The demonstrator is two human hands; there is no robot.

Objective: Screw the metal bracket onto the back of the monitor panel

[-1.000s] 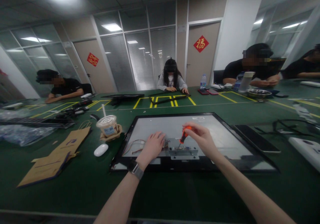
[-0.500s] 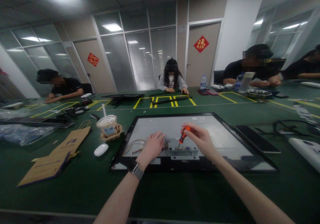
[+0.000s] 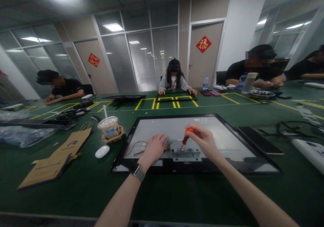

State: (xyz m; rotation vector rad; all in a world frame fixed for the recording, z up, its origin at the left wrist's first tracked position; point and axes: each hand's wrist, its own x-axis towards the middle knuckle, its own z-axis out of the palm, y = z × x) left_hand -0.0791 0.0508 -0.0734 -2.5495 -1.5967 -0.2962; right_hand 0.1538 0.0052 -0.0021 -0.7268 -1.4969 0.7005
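Note:
In front of me a large flat display panel [image 3: 222, 142] with a black frame and pale back lies on the green table. A grey metal bracket [image 3: 188, 155] with a row of ports sits near its front edge. My right hand [image 3: 204, 141] pinches the handle of an orange and black screwdriver [image 3: 186, 137], which leans with its tip down at the bracket. My left hand [image 3: 155, 147] lies with fingers stretched out at the bracket's left side, by thin coloured wires [image 3: 138, 147]. Exactly what its fingertips touch is hidden.
To the left stand a lidded drink cup [image 3: 110, 129], a white mouse [image 3: 102, 151] and a brown paper bag [image 3: 60, 156]. A black phone-like slab [image 3: 258, 140] and cables [image 3: 291, 129] lie right. Across the table a person holds a black frame [image 3: 177, 98]; other people sit at both sides.
My hands and the screwdriver stay almost where they were. The person opposite has moved both hands apart onto the sides of the black frame, which now lies straighter.

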